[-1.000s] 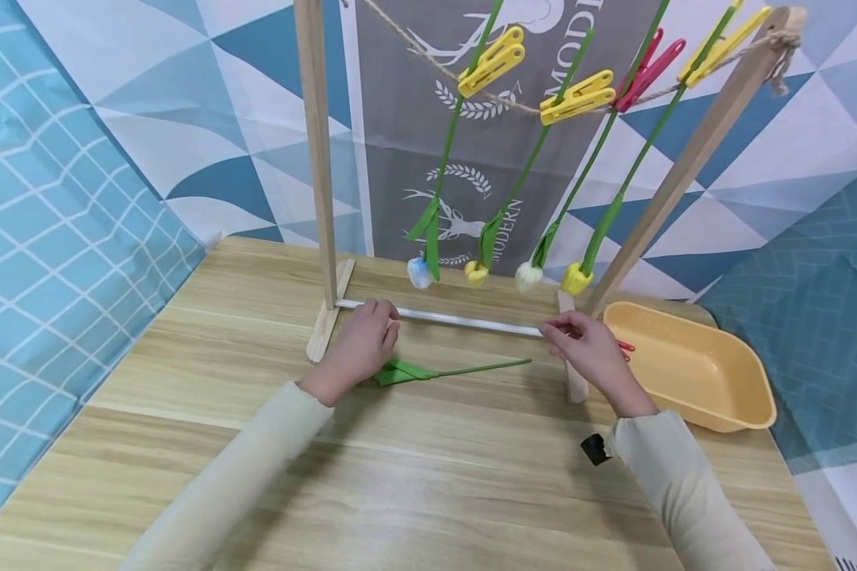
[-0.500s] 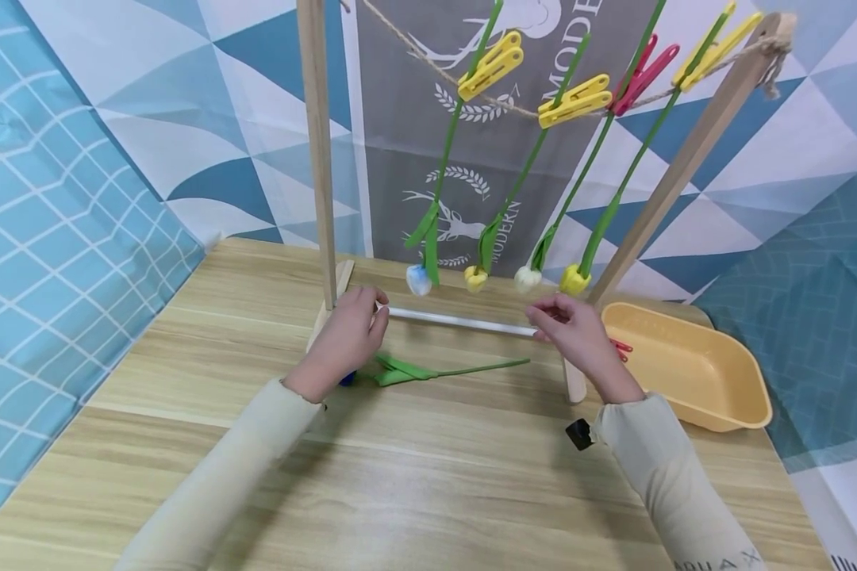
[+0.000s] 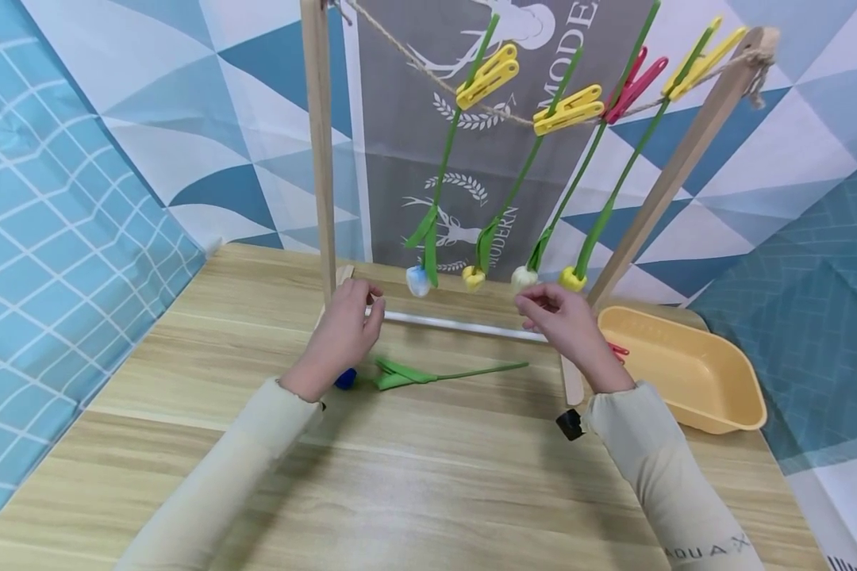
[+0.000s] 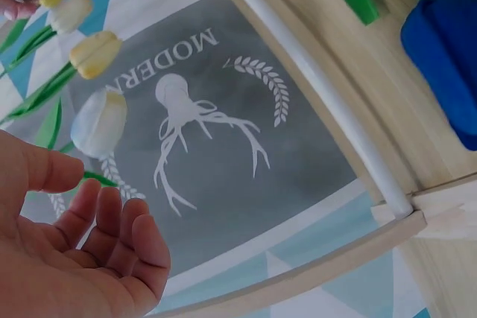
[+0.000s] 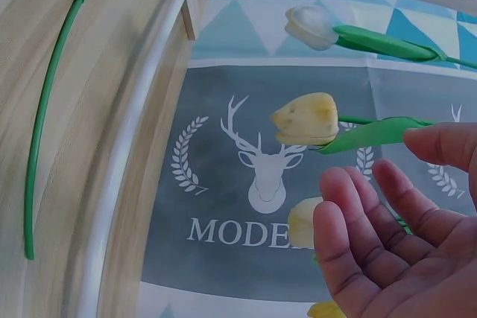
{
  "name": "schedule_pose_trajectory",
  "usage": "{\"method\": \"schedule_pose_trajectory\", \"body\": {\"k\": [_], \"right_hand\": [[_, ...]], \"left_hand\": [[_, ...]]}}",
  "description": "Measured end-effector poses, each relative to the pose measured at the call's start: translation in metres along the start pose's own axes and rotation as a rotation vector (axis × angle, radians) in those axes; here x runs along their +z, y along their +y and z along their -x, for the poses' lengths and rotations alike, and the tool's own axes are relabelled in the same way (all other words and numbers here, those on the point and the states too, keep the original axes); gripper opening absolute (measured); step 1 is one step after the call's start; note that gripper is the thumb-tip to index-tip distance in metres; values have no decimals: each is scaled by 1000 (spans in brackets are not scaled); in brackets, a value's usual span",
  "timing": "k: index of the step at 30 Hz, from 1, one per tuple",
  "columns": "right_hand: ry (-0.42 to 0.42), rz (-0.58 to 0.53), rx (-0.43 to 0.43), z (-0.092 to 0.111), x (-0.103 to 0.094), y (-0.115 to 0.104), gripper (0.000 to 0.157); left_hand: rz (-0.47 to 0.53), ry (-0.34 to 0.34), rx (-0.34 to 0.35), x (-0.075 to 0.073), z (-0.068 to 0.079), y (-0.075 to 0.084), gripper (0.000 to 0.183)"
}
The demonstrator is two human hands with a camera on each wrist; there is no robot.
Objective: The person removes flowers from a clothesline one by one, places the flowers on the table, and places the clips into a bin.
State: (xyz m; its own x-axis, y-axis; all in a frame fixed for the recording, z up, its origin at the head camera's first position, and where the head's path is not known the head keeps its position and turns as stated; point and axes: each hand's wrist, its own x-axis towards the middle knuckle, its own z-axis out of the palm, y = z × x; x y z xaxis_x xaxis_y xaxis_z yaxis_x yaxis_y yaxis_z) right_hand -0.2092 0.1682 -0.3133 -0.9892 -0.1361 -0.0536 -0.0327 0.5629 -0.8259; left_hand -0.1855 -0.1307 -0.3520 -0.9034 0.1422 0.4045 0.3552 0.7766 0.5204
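My left hand (image 3: 344, 329) hovers by the left post of a wooden frame, fingers loosely bent and holding nothing. My right hand (image 3: 560, 321) hovers likewise near the right post, just below a white tulip (image 3: 524, 279); its palm and bent fingers show bare in the right wrist view. Between the hands hang a blue-white tulip (image 3: 418, 281) and a pale yellow tulip (image 3: 474, 277), heads down. A yellow tulip (image 3: 573, 278) hangs farthest right. On the table lies a blue tulip (image 3: 345, 379), its green stem pointing right; the left wrist view shows its blue head close up.
Yellow clothespins (image 3: 567, 109) and a red clothespin (image 3: 634, 86) clip the stems to a twine (image 3: 416, 62) strung between the posts. A white rod (image 3: 457, 324) joins the posts low down. An orange basin (image 3: 685, 373) stands at the right, with a red clothespin by its left rim.
My left hand has shifted left and slightly up, uncovering the blue tulip's head. My right hand has moved a little left and up, toward the hanging white tulip. The hanging tulips keep their places.
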Motion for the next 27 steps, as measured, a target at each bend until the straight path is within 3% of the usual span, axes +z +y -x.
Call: {"method": "schedule_pose_trajectory", "body": {"k": [9,27], "right_hand": [[0,26,-32,-1,-4,-11,38],[56,-24,-137,-5,-7,-46,34]], "left_hand": [[57,7,-47,-9,-8,3,22],[163,68,-32,-19,-27,21,23]]}}
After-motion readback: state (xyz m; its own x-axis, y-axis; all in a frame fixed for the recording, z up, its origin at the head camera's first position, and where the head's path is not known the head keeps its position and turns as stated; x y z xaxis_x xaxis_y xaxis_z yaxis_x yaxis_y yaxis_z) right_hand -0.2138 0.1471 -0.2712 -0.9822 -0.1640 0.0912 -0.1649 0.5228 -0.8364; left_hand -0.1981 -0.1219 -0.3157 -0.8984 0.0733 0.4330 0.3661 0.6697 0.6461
